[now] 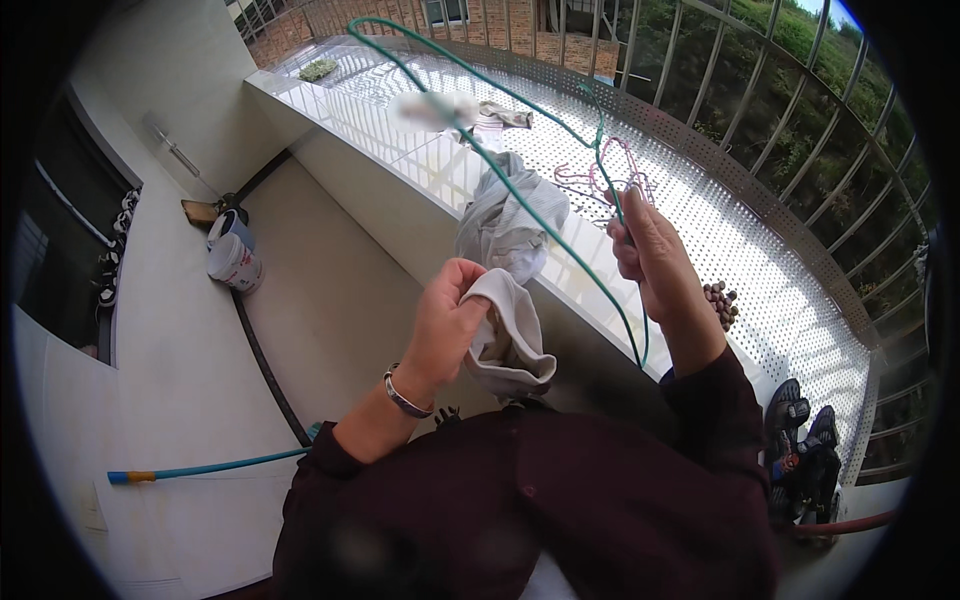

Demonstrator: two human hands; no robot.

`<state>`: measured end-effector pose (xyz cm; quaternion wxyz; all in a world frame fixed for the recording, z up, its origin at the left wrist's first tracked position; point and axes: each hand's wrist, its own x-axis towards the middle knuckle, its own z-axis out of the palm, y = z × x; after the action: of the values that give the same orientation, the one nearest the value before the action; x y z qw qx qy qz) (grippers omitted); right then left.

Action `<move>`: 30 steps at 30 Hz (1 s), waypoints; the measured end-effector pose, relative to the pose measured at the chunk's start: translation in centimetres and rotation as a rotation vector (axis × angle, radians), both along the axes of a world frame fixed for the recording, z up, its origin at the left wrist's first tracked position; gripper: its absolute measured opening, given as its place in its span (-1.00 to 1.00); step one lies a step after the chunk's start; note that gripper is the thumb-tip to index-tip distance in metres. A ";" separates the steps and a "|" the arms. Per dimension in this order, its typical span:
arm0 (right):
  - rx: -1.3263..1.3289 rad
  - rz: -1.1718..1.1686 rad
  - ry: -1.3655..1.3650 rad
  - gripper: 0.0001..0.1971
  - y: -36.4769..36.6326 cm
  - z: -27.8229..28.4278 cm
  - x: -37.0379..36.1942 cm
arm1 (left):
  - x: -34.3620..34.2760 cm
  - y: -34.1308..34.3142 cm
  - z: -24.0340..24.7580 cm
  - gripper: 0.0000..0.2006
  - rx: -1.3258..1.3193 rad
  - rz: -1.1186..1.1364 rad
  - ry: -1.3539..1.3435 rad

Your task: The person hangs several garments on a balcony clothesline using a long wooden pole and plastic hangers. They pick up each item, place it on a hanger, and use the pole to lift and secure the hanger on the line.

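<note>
My right hand (660, 250) grips a green wire hanger (508, 187) by one side, below its twisted neck. The hanger's long bar slants across the view in front of me. Lower and to the left, my left hand (440, 325) pinches the edge of a whitish garment (510, 335), whose rounded opening gapes and hangs in front of my body. The hanger and this garment are apart. Just beyond my left hand, a crumpled light grey cloth (508, 220) lies over the ledge. Pink and purple hangers (612, 168) lie behind my right hand.
A white ledge (380, 190) borders a perforated metal shelf (720, 225) with railings (700, 70) behind. Small brown round objects (720, 303) and black sandals (800, 445) sit at right. More clothing (490, 122) lies farther back. A white bucket (235, 264) and a blue-ended pole (205, 468) are at left.
</note>
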<state>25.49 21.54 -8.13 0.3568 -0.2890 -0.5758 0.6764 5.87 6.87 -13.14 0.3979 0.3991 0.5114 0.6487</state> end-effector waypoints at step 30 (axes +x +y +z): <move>0.649 0.359 -0.172 -0.83 -25.9 -4.0 -15.9 | -24.0 -25.7 -6.7 -0.86 -0.174 0.788 0.213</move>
<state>9.58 -4.33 -12.12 0.2563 -0.1111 -0.8294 0.4839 -18.17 -18.84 -19.89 0.0964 0.2027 0.7160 0.6611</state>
